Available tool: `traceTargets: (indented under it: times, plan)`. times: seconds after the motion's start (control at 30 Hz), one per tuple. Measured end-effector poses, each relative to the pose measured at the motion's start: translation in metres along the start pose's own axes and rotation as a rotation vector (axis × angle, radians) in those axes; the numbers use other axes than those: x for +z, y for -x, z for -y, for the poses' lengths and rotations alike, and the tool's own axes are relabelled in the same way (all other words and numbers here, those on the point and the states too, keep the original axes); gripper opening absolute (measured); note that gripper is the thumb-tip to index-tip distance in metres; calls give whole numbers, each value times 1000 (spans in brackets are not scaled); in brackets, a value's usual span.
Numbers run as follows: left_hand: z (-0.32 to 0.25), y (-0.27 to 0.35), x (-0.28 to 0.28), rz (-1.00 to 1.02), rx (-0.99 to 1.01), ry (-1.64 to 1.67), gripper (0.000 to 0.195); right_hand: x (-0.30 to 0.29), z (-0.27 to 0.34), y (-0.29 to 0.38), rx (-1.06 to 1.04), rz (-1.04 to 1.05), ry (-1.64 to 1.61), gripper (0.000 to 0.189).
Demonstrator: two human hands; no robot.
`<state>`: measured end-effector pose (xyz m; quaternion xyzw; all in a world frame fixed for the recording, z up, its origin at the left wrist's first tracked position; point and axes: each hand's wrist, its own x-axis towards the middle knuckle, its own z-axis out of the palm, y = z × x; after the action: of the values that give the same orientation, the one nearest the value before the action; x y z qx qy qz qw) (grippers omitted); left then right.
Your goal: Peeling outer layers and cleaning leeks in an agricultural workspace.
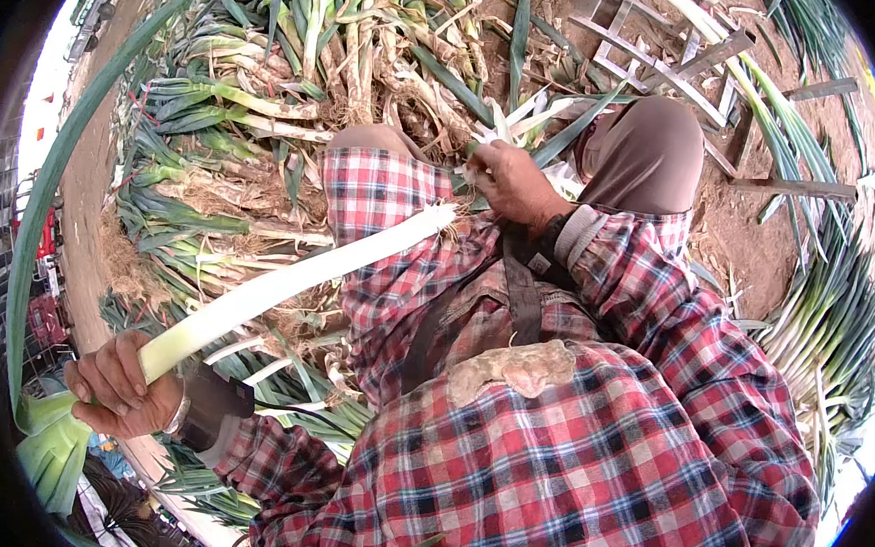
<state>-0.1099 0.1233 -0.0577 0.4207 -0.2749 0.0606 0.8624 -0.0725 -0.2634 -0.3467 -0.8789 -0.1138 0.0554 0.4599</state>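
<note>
My left hand [126, 386] grips a leek [294, 287] near where its leaves begin. The leek's bare white shank slants up across my lap, its trimmed roots at the upper end. Its broad green leaves [54, 453] hang below the fist, and one long leaf arcs up the left side. My right hand [518, 181] is curled just above the root end, apart from it. Between its fingers shows what looks like a scrap of leek leaf, partly hidden. Pale peeled leek leaves [545, 118] lie just beyond that hand, between my knees.
Heaped untrimmed leeks [259, 120] with dirty roots cover the ground ahead and left. Metal frames [653, 68] stand on the soil at upper right, with leeks [774, 106] laid across them. More cleaned leeks [824, 335] lie in a pile at right.
</note>
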Motion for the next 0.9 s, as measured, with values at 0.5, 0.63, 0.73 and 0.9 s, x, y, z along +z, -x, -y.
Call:
traceTargets:
  times: [0.5, 0.63, 0.73, 0.9]
  plan:
    - [6, -19, -11, -342, 103, -96, 31, -13, 12, -10, -96, -165, 110, 29]
    - [20, -62, -2, -321, 76, -220, 30, -54, 65, -30, -35, -86, -126, 15]
    - [44, -106, 27, -313, 165, -381, 38, -85, 103, -43, -292, -190, -50, 31]
    - [98, -176, 94, -16, 258, -565, 27, -186, 157, -43, -611, -468, -135, 25]
